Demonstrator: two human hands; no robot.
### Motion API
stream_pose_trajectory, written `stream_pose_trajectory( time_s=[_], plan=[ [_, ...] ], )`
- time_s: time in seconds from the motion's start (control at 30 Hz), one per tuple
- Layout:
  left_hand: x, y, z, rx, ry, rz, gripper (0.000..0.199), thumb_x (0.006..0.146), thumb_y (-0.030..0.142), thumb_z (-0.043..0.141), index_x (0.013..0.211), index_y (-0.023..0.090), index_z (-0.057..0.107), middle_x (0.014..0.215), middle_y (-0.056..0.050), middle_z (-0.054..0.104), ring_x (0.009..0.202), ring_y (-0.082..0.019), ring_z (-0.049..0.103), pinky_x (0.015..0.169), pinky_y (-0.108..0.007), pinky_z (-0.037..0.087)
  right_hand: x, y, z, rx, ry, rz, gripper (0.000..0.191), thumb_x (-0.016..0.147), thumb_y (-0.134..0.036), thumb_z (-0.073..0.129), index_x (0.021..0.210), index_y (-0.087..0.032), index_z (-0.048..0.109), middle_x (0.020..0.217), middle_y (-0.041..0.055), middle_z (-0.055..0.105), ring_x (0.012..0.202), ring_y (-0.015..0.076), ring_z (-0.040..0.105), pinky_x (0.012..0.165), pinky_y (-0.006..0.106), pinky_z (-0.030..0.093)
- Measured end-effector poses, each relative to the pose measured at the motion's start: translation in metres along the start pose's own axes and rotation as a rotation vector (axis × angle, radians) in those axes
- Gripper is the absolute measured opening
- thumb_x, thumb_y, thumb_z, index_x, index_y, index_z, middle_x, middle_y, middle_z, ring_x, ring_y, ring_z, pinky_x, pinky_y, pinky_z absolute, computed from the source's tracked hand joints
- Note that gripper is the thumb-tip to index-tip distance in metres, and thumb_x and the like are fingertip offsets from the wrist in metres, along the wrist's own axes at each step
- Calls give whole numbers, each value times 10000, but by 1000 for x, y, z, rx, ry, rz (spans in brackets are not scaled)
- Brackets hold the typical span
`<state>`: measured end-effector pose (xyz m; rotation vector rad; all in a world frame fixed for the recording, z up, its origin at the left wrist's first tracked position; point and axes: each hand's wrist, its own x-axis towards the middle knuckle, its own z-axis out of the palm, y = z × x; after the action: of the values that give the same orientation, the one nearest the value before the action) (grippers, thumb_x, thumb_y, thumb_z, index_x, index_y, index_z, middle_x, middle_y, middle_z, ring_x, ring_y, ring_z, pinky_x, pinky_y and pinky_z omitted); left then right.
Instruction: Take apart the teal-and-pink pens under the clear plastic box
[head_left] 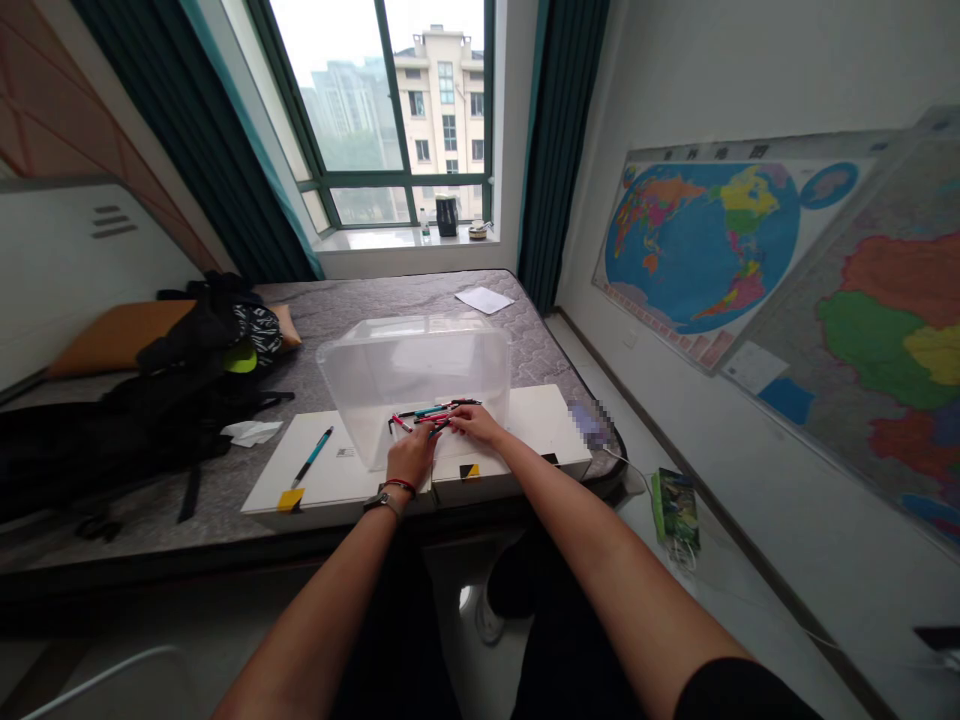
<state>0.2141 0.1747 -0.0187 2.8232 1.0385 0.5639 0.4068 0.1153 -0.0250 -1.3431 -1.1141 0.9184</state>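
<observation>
1. Clear plastic storage box (pixel 416 365) as the landmark: on a pair of white boards (pixel 517 430), which lie on a grey quilted mattress (pixel 300 310).
2. Loose pens (pixel 426 415) with red, black and teal barrels: crossed in a small heap, right at the near wall of the clear plastic storage box. Inside or outside that wall? Impossible to tell from this view.
3. Left hand (pixel 409 455): just in front of the clear plastic storage box, curled down over the near ends of the pens, with a red bracelet (pixel 400 486) and a wristwatch (pixel 382 503) on the wrist.
4. Right hand (pixel 476 425): beside the left hand, reaching in from the right of the pens, its fingers (pixel 459 420) stretched out across the barrels. Neither hand is wide open, but a firm grip on any pen cannot be told from this angle.
5. Teal pen (pixel 313 456): alone on the white board, left of the clear plastic storage box and well apart from both hands.
6. Best handling, by judgement: thin barrels like these roll easily — so fingertips spread along them, light pressure, and one pen or a small aligned bunch at a time. Clumsy pinching of the crossed heap risks scattering it — or knocking the light clear plastic storage box.
</observation>
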Motion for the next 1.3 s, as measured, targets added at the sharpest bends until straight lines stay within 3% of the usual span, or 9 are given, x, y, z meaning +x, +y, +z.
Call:
stream_pose_trajectory(
  time_s=[0.17, 0.37, 0.5, 0.63, 0.8, 0.93, 1.17, 1.3],
  plan=[
    [1, 0, -2, -49, 32, 11, 439, 1016, 489, 305, 1165, 229, 626, 1116, -100, 695, 904, -224, 652, 744, -295, 436, -1, 1, 0, 36, 49, 16, 167, 799, -292, 706, 891, -154, 696, 680, 5, 661, 587, 119, 567, 590, 238, 459],
    [2, -1, -2, -82, 26, -26, 453, 1029, 450, 271, 1105, 216, 651, 1063, -97, 703, 905, -219, 647, 766, -302, 438, 1, 0, 4, 57, 170, 61, 173, 808, -299, 707, 898, -153, 687, 664, 3, 659, 549, 102, 541, 563, 227, 455],
    [2, -2, -2, -90, 36, -38, 442, 1019, 477, 306, 1169, 207, 622, 1044, -103, 710, 888, -226, 655, 746, -302, 444, 2, 0, 5, 40, 282, 83, 226, 850, -379, 658, 814, -156, 647, 605, -5, 630, 513, 102, 532, 512, 216, 434],
    [2, -2, -3, -93, 25, -39, 450, 990, 527, 378, 1226, 198, 574, 994, -103, 716, 843, -241, 661, 709, -311, 450, 2, 0, 7, -8, 312, 105, 308, 846, -420, 652, 682, -177, 560, 567, -5, 609, 481, 109, 533, 481, 223, 426],
    [2, 0, -4, -86, 30, -41, 372, 1006, 437, 375, 1215, 203, 574, 1059, -114, 709, 888, -236, 660, 740, -309, 456, 3, -2, 10, 5, 358, 165, 256, 882, -402, 603, 752, -188, 546, 605, 12, 644, 488, 123, 552, 480, 231, 435],
    [2, 0, -5, -86, 15, -55, 391, 1015, 452, 348, 1222, 201, 566, 1049, -112, 711, 880, -238, 662, 734, -309, 449, 0, -3, 8, -45, 343, 129, 328, 919, -438, 527, 700, -194, 532, 595, 7, 616, 481, 119, 516, 505, 241, 413],
    [2, -4, 0, -86, 25, -10, 410, 1025, 462, 323, 1238, 221, 576, 1052, -97, 720, 901, -225, 668, 750, -301, 438, -7, -1, 9, -438, 183, -68, 532, 885, -608, 554, 562, -186, 575, 527, -13, 539, 548, 123, 493, 579, 248, 332],
    [2, -7, 5, -77, 25, 37, 413, 1021, 481, 329, 1220, 233, 592, 1081, -84, 722, 909, -221, 671, 754, -298, 439, -5, 3, 6, -413, 107, -79, 539, 867, -622, 570, 553, -184, 583, 523, -18, 534, 537, 117, 469, 567, 242, 324]
  ],
)
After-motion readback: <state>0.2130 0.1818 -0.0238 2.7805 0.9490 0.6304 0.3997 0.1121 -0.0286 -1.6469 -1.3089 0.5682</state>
